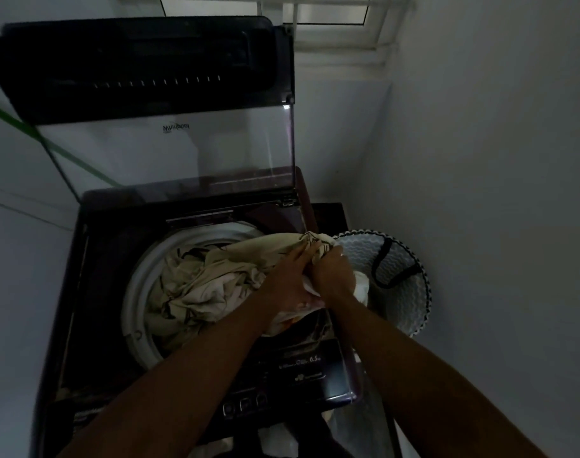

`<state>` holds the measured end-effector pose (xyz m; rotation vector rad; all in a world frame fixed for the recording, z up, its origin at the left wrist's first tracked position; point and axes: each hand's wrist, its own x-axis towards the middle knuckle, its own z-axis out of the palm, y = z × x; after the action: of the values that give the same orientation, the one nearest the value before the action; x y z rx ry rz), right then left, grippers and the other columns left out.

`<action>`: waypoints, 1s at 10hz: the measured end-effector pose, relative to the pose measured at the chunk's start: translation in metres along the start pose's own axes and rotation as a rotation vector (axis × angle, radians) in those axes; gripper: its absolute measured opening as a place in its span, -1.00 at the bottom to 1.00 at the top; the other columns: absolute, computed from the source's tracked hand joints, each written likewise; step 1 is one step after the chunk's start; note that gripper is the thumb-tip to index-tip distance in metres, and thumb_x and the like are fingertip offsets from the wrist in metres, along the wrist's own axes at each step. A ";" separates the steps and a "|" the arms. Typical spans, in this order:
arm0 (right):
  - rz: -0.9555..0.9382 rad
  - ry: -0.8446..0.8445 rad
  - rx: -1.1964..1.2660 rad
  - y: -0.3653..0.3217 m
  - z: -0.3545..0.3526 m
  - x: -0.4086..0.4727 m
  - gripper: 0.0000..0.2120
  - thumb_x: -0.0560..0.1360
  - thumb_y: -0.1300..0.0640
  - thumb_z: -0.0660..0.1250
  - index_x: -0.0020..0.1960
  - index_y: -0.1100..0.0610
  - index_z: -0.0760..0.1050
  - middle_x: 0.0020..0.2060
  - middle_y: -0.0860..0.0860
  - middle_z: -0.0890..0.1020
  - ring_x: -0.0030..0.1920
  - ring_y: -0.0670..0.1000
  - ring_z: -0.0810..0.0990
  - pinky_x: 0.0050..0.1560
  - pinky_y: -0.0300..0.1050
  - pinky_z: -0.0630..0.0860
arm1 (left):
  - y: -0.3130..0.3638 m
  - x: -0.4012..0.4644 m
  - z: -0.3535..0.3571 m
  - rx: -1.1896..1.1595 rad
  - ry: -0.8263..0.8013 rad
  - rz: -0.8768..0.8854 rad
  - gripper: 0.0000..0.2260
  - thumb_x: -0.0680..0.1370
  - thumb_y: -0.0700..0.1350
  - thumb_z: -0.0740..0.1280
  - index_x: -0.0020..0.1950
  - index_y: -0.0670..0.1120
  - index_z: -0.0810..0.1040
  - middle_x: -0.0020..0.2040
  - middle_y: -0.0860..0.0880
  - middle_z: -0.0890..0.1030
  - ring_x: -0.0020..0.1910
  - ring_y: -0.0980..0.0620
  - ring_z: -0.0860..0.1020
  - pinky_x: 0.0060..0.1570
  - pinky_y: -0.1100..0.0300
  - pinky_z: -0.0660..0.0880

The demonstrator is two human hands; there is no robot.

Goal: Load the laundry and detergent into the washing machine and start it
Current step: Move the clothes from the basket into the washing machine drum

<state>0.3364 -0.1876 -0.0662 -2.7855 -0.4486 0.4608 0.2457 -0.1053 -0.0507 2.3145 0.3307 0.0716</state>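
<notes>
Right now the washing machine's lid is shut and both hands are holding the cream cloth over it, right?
Not quite. The lid is open, standing up behind the drum, as the head view shows. The rest is right: the left hand and right hand both grip the cream cloth, which trails into the washing machine.

cream sheet (212, 282) black-patterned; basket (404, 292) white, wavy.

Crumpled cream cloth (196, 285) inside the washer's smooth white plastic drum rim (143, 276); glossy glass lid (156, 153) above it; woven basket (401, 285) right of it.
</notes>
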 end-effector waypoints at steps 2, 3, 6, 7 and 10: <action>-0.059 0.119 -0.021 -0.019 -0.035 -0.019 -0.67 0.56 0.06 0.18 0.27 0.18 0.33 0.14 0.11 0.58 0.12 0.15 0.59 0.11 0.03 0.47 | 0.012 -0.011 -0.026 -0.014 -0.012 -0.231 -0.22 0.27 0.04 0.55 0.41 0.09 0.26 0.30 -0.01 0.48 0.24 -0.02 0.49 0.22 0.08 0.46; -0.167 0.142 0.016 -0.033 -0.034 -0.023 -0.74 0.57 0.09 0.14 0.23 0.05 0.44 0.07 0.04 0.60 0.07 0.09 0.60 0.08 -0.02 0.45 | 0.011 -0.022 -0.043 -0.097 -0.018 -0.252 -0.26 0.33 -0.03 0.55 0.42 0.04 0.26 0.26 -0.01 0.52 0.21 0.00 0.52 0.18 0.14 0.48; -0.338 0.028 0.318 -0.119 -0.019 -0.060 -0.55 0.50 0.03 0.27 0.34 0.15 0.37 0.11 0.10 0.57 0.05 0.08 0.54 0.19 -0.01 0.47 | -0.043 -0.070 -0.095 -0.442 0.234 -0.206 -0.39 0.39 0.12 0.51 0.37 -0.03 0.42 0.31 0.00 0.50 0.27 0.03 0.50 0.29 0.11 0.42; -0.350 -0.123 0.445 -0.148 0.010 -0.082 -0.40 0.47 0.05 0.31 0.46 0.15 0.26 0.30 0.14 0.51 0.28 0.13 0.48 0.34 0.02 0.38 | -0.066 -0.099 -0.109 -0.169 0.439 -0.225 -0.64 0.48 -0.16 0.44 0.25 -0.09 0.48 0.18 0.02 0.50 0.13 0.16 0.48 0.14 0.34 0.40; -0.473 -0.449 0.007 -0.144 0.109 -0.097 -0.11 0.47 -0.22 0.20 0.54 0.31 -0.02 0.51 0.28 0.11 0.49 0.29 0.14 0.47 0.19 0.18 | -0.124 -0.159 -0.115 -0.014 0.209 -0.294 -0.54 0.45 0.11 0.38 0.26 -0.12 0.56 0.27 -0.16 0.54 0.25 -0.04 0.45 0.36 0.11 0.33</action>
<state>0.1740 -0.0652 -0.0932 -2.4333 -1.1610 0.9580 0.0479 0.0164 -0.0518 2.2239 0.7693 0.1693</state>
